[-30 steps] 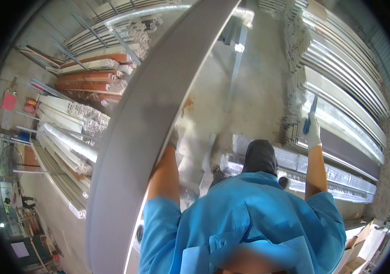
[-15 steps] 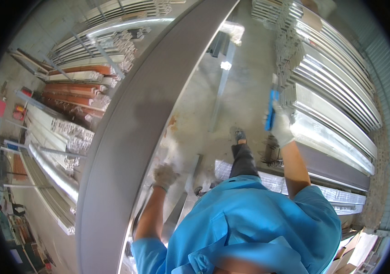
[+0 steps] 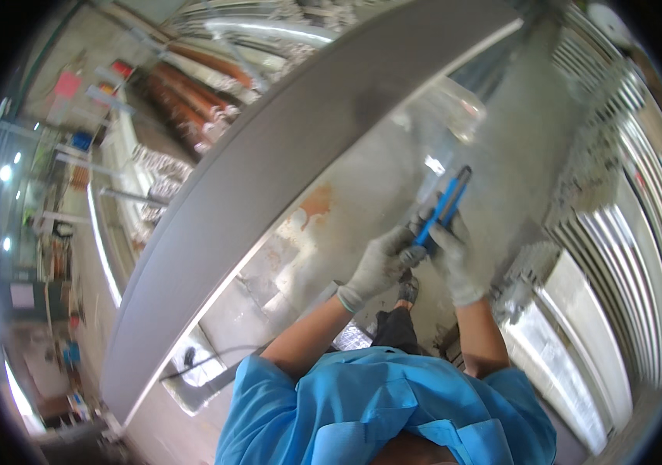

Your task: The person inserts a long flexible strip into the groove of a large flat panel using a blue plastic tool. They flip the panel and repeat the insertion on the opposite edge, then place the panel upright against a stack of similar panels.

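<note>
Gripping a slim blue tool (image 3: 445, 204) to the right of the long grey panel (image 3: 269, 174), well apart from it, with the tool's far end angled away. Closing the gloved right hand (image 3: 457, 262) around the tool's near half. Resting the gloved left hand (image 3: 377, 267), fingers curled, at the tool's near end, between panel and right hand; cannot tell whether clamping or merely touching. Seeing stacked pale profiles (image 3: 641, 240) farther right of the panel, reddish-brown lengths (image 3: 195, 97) beyond its left edge, and a rusty floor stain (image 3: 317, 200) just right of it.
</note>
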A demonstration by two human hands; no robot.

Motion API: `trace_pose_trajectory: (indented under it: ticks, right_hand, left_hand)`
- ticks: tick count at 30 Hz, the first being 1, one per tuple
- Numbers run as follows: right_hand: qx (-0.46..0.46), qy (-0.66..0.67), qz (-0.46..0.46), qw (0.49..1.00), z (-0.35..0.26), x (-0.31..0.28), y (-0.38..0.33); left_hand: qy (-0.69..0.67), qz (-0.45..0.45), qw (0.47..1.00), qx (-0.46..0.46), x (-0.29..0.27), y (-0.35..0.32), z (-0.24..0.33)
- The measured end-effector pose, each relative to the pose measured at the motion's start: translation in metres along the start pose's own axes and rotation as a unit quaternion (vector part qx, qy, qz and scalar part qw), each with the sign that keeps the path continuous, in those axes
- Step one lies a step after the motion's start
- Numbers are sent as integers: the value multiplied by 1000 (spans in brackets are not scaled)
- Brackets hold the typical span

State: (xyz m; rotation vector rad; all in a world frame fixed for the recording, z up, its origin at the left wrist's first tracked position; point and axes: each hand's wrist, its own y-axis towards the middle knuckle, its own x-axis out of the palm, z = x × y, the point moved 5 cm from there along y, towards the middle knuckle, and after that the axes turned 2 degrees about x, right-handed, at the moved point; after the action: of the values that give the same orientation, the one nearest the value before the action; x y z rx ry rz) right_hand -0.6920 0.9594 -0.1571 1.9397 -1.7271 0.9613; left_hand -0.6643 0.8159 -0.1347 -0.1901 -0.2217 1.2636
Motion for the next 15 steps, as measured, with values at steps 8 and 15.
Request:
trace_pose_trajectory:
  ticks: [8, 15]
  right_hand:
    - [-422, -754, -207, 458, -132, 96, 14]
    - [-237, -728, -391, 510, -97, 184, 116]
  left_hand:
    - [402, 68, 881, 240, -35, 3, 79]
    - [440, 275, 817, 251, -107, -9, 110]
